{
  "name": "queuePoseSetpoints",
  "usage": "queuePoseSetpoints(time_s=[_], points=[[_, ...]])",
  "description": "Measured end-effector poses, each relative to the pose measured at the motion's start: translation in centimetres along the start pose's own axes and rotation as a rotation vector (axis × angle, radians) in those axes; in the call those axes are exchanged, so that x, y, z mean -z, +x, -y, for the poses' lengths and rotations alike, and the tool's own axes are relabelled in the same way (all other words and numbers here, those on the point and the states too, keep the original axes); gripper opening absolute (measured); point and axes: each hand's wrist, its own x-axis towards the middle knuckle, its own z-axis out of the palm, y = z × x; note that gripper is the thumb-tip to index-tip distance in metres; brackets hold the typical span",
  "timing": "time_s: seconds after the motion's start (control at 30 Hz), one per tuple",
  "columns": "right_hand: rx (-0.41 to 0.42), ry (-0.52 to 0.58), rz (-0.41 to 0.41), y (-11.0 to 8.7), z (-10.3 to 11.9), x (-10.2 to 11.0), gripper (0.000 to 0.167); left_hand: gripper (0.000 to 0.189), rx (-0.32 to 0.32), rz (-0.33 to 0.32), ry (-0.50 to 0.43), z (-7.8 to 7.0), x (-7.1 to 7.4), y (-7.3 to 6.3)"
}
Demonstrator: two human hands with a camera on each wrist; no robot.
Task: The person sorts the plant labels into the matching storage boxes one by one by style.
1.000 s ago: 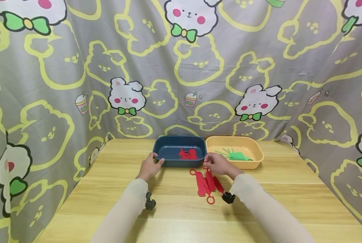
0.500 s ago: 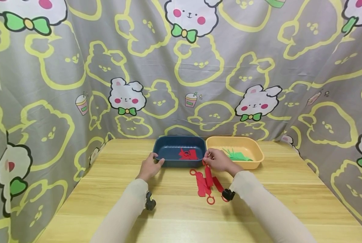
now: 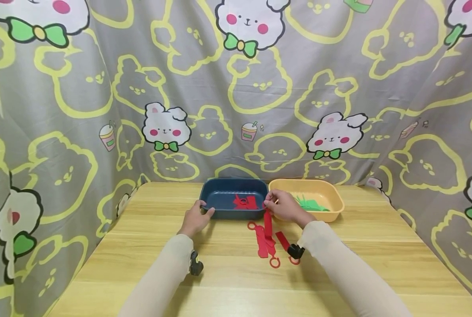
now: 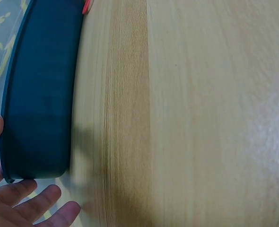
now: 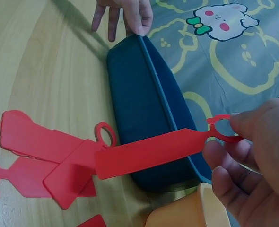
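My right hand (image 3: 287,207) pinches the ring end of a flat red plastic tag (image 5: 149,153) just by the dark blue bin's front right corner. In the right wrist view the tag's strip points left over the table, overlapping the bin's wall. At the opposite front corner, my left hand (image 3: 194,219) grips the rim of the blue bin (image 3: 232,215). Red tags (image 3: 247,202) lie inside that bin. Several more red ring-ended tags (image 3: 262,244) are heaped on the table in front. One red tag (image 3: 282,240) lies apart, partly under the right wrist camera.
Right beside the blue bin stands a yellow-orange bin (image 3: 335,193) with green tags (image 3: 310,204) in it. The wooden table (image 3: 228,281) runs back to a patterned curtain (image 3: 216,92) that hangs behind and at both sides.
My right hand has lifted the red tag off the heap and moved slightly up and left, toward the blue bin's corner. The left hand has stayed on the rim.
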Motion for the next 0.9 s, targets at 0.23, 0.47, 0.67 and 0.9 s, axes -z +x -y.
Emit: queuePoseSetpoints(time_s=[0.23,0.47,0.67,0.9], points=[[0.046,0.01,-0.065,0.2,0.4,0.2,0.007,0.047,0.003,0.0,-0.001,0.0,0.0,0.1],[0.037,0.024,-0.113,0.6,0.5,0.4,0.008,0.045,0.005,0.007,0.002,0.1,0.0,0.0],[0.041,0.053,-0.177,1.0,0.7,0.5,0.008,0.046,-0.006,0.003,0.0,0.0,0.0,0.0],[0.015,0.115,-0.218,1.2,0.9,0.5,0.011,0.046,-0.006,0.003,0.0,-0.1,0.1,0.0]])
